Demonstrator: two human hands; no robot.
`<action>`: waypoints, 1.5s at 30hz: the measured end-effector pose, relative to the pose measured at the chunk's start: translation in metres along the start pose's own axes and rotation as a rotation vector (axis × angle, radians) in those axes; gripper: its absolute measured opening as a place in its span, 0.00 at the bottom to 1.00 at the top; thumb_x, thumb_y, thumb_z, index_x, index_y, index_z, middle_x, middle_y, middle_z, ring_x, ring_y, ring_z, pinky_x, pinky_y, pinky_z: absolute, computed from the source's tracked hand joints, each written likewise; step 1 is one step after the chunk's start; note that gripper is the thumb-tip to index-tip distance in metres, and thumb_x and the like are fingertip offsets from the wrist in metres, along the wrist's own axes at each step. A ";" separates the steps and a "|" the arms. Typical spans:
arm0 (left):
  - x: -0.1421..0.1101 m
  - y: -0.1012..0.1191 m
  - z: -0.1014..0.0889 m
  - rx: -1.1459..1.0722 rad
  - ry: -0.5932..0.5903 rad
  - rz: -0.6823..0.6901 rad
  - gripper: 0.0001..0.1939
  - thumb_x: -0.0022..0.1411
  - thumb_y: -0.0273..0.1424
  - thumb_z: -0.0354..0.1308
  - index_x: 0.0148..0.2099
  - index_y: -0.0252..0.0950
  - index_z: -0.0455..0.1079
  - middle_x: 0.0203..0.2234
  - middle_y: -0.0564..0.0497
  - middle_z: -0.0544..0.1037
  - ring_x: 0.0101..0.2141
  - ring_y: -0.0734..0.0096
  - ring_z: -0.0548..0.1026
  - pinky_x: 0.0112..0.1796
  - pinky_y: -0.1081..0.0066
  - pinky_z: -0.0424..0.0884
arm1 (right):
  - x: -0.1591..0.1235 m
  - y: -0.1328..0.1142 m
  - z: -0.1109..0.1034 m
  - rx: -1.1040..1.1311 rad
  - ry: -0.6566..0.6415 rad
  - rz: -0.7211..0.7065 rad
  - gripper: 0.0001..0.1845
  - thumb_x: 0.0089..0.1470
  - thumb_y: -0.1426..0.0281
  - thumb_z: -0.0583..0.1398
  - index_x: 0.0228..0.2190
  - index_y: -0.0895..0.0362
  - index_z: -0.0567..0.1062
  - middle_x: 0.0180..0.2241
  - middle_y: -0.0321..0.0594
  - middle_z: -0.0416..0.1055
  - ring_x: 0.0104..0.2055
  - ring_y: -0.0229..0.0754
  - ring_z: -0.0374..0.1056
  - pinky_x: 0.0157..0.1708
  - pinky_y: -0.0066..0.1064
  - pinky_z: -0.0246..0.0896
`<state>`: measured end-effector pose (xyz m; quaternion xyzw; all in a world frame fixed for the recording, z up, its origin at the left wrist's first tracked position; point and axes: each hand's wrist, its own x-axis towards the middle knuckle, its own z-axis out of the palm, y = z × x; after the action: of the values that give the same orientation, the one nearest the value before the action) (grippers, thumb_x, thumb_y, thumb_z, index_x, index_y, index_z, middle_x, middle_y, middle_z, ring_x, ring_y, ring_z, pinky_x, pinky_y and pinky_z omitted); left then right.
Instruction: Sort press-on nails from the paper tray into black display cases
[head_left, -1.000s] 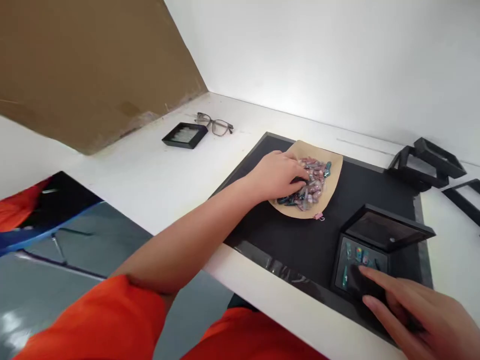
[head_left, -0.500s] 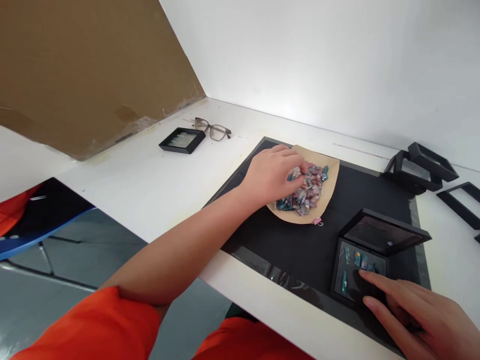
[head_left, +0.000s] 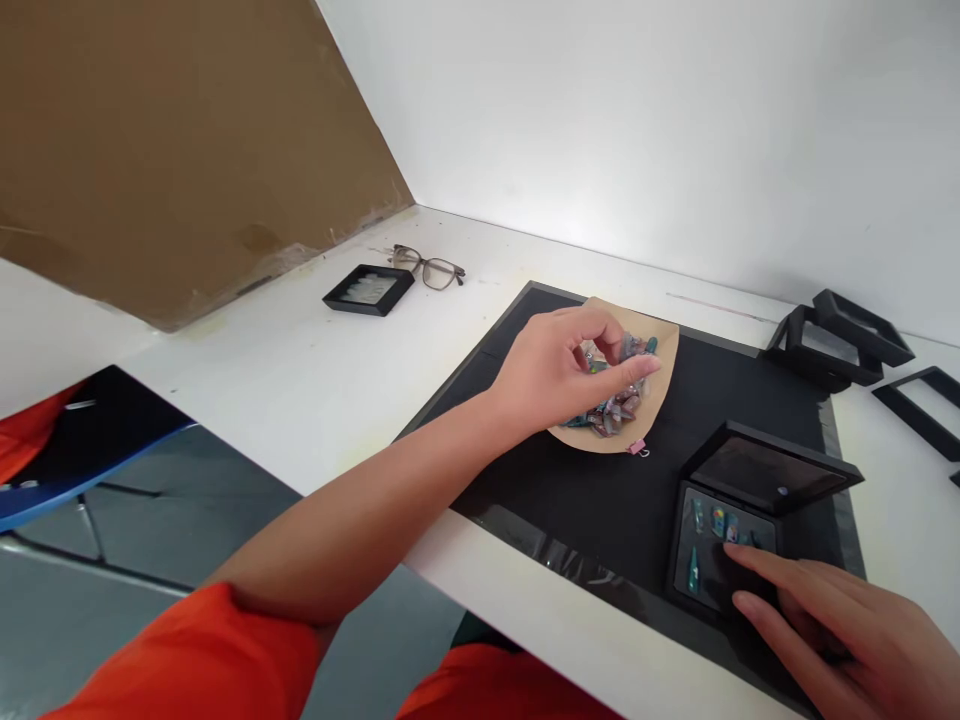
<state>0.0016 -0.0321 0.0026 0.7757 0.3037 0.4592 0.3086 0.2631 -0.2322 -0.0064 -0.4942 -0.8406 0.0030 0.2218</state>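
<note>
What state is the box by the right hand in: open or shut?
Open: the box has its lid raised, small pieces showing.

Looks like a craft workshop, judging by a white worktable [head_left: 300,380], a black rectangular mat [head_left: 724,390], small glossy coloured pieces [head_left: 611,415] heaped on tan paper [head_left: 661,400] beneath the left hand [head_left: 555,370], and stacked black rectangular frame boxes [head_left: 862,327] beyond the right hand [head_left: 847,630].

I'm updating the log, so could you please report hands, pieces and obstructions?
Left hand over the pieces, grip unclear. Right hand at the open case, thumb and forefinger apart. Nothing visibly blocking either.
</note>
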 end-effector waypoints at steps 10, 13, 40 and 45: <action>-0.012 0.029 0.010 -0.358 -0.150 -0.002 0.34 0.72 0.57 0.65 0.23 0.37 0.67 0.20 0.51 0.78 0.24 0.74 0.75 0.28 0.72 0.73 | -0.005 0.001 0.002 -0.002 -0.033 0.050 0.24 0.78 0.57 0.55 0.44 0.51 0.89 0.35 0.39 0.90 0.29 0.42 0.86 0.27 0.21 0.80; -0.014 0.030 0.011 -0.371 -0.241 0.013 0.32 0.78 0.56 0.57 0.29 0.38 0.76 0.23 0.50 0.82 0.26 0.72 0.80 0.33 0.70 0.77 | -0.009 0.003 0.001 0.031 -0.037 0.076 0.22 0.77 0.57 0.56 0.44 0.50 0.89 0.36 0.40 0.90 0.30 0.43 0.86 0.28 0.24 0.81; -0.051 0.070 0.030 -0.365 -1.154 -0.186 0.14 0.81 0.38 0.45 0.40 0.41 0.62 0.32 0.54 0.73 0.35 0.68 0.73 0.38 0.70 0.68 | -0.029 -0.017 -0.006 0.240 0.034 0.162 0.34 0.70 0.70 0.63 0.73 0.39 0.69 0.26 0.29 0.78 0.24 0.42 0.80 0.29 0.28 0.78; -0.057 0.067 0.037 -0.400 -1.074 -0.203 0.12 0.79 0.35 0.52 0.38 0.40 0.64 0.27 0.57 0.69 0.30 0.74 0.69 0.34 0.74 0.65 | -0.032 -0.019 -0.005 0.249 0.034 0.149 0.33 0.69 0.72 0.63 0.71 0.39 0.73 0.29 0.33 0.83 0.28 0.44 0.83 0.34 0.30 0.81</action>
<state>0.0248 -0.1248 0.0093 0.7934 0.0847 0.0177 0.6026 0.2624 -0.2699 -0.0098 -0.5241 -0.7907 0.1151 0.2948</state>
